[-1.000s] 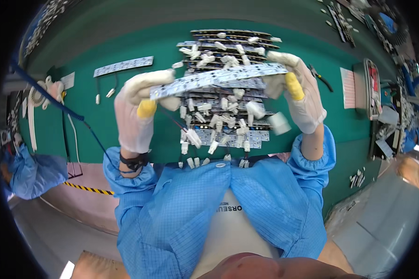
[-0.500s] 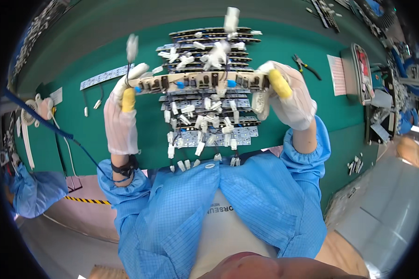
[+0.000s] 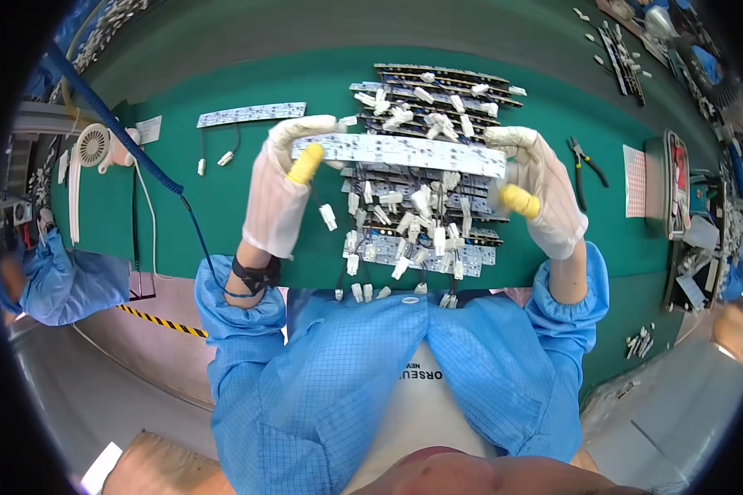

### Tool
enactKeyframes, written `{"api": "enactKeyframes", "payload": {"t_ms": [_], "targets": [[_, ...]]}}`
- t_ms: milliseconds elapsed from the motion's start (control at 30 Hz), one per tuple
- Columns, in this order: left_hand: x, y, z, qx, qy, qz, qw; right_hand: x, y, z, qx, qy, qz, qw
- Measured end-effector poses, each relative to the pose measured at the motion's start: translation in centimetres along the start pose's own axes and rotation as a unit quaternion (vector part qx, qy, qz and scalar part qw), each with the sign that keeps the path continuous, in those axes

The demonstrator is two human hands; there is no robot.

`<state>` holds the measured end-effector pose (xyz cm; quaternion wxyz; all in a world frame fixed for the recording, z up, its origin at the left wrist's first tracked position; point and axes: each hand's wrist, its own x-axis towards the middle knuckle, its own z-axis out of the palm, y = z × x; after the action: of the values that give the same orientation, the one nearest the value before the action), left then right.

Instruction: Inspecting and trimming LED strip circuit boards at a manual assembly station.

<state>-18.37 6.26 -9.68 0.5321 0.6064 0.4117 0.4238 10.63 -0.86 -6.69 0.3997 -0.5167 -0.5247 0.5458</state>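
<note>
A long, narrow circuit board is held up level between my two gloved hands, its white face toward me. My left hand grips its left end, with a yellow-covered thumb on the face. At the other end my right hand is closed on the board, its yellow-covered thumb low beside a blurred pale thing that I cannot make out. Beneath and behind lies a stack of similar circuit boards, with several white connectors on short dark wires spread over them.
Another white board strip lies left on the green mat. Pliers with dark handles, a pink-marked sheet and a metal box are at the right. A small fan stands left. A blue coiled cord runs to my left wrist.
The board has turned over, from its side with dark and blue components to its white face. Its connectors, raised before, no longer stand up above it. The whole view has shifted.
</note>
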Motion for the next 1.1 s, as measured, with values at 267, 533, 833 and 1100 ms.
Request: {"api": "enactKeyframes", "payload": {"t_ms": [267, 533, 833, 1100], "targets": [[5.7, -2.6, -13.3, 0.197, 0.14, 0.01, 0.97, 0.8, -0.6, -0.6, -0.053, 0.074, -0.003, 0.996], [5.8, -4.6, -15.0, 0.062, 0.15, -0.019, 0.987, 2.9, -1.4, -1.3, -0.069, 0.065, -0.031, 0.995], [6.8, -3.7, -13.2, 0.636, 0.203, 0.073, 0.741, 4.3, -1.0, -1.3, -0.081, 0.056, -0.047, 0.994], [3.6, -5.1, -10.9, 0.633, -0.017, 0.101, 0.767, 8.7, 0.1, -4.4, -0.184, 0.16, -0.063, 0.968]]}}
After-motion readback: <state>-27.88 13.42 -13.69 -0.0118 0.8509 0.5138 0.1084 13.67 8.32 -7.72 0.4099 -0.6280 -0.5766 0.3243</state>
